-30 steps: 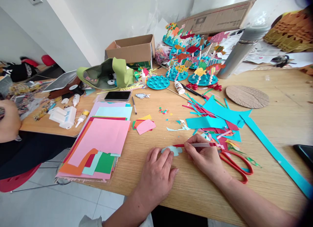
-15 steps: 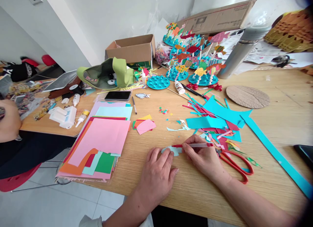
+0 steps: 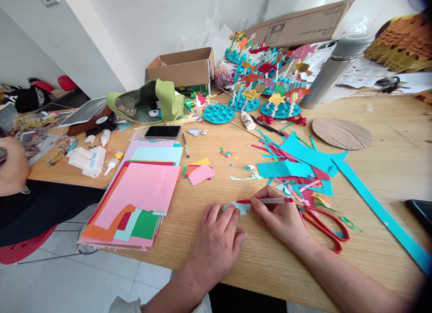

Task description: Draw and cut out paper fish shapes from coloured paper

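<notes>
A small light-blue paper cut-out (image 3: 239, 207) lies on the wooden table (image 3: 388, 169) near its front edge. My left hand (image 3: 216, 239) rests flat on the table with its fingertips pressing the cut-out's left side. My right hand (image 3: 281, 216) is closed on a red-tipped pen (image 3: 266, 200), which lies nearly level with its tip on the cut-out. Red-handled scissors (image 3: 326, 225) lie just right of my right hand.
A stack of coloured paper sheets (image 3: 135, 196) sits at the left, teal paper scraps (image 3: 297, 162) behind my hands. Farther back stand paper fish decorations (image 3: 266, 88), a cardboard box (image 3: 184, 70), a phone (image 3: 162, 132), a steel flask (image 3: 332, 68) and a cardboard disc (image 3: 341, 133). Another person's arm (image 3: 11, 167) shows at left.
My right hand and the pen have slid slightly to the left over the cut-out. The left hand has stayed in place.
</notes>
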Demonstrator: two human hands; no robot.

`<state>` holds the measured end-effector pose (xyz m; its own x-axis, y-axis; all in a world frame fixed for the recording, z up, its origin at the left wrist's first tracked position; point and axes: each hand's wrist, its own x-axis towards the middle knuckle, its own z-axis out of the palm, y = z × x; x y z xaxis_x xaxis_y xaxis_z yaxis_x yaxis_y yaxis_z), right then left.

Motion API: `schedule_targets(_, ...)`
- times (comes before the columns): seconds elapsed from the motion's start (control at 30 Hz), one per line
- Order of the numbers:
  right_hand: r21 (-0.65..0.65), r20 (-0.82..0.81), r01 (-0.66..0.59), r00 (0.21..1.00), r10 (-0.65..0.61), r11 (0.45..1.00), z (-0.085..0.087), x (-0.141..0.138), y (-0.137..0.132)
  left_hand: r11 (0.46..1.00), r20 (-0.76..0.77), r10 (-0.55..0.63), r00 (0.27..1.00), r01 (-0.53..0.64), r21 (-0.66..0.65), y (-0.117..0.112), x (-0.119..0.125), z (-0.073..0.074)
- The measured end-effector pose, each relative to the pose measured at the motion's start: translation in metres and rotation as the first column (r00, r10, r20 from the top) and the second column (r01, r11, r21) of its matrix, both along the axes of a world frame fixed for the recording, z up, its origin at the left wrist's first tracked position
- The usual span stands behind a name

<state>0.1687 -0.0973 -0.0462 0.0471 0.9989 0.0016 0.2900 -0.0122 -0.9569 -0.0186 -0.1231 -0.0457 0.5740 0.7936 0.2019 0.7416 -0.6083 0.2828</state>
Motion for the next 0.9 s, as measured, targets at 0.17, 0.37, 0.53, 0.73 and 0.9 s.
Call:
schedule_targets(0.17, 0.012, 0.013, 0.001, 1.0, -0.001, 1.0, 0.0, -0.001, 0.0017, 1.0, -0.005, -0.001, 1.0, 0.001, -0.004, -0.0006, -0.0004, -0.0005)
schedule_targets(0.37, 0.012, -0.008, -0.003, 1.0, 0.003, 1.0, 0.0006, -0.0005, 0.0007, 1.0, -0.001, -0.003, 1.0, 0.003, -0.006, -0.0003, -0.0006, -0.0009)
schedule_targets(0.53, 0.039, -0.082, 0.071, 0.994, -0.068, 0.997, 0.0011, 0.0, -0.0011, 1.0, 0.001, -0.003, 1.0, 0.003, -0.011, -0.0009, -0.0006, 0.0016)
schedule_targets(0.73, 0.125, -0.108, 0.22, 0.972, -0.207, 0.967, 0.0046, 0.002, -0.0019, 0.999, 0.022, 0.043, 0.999, -0.043, -0.021, -0.001, 0.0, 0.0041)
schedule_targets(0.9, 0.173, -0.12, 0.234, 0.969, -0.216, 0.957, 0.0048, 0.0037, -0.0022, 0.999, 0.034, 0.034, 0.999, -0.033, -0.036, -0.0001, 0.0003, 0.005)
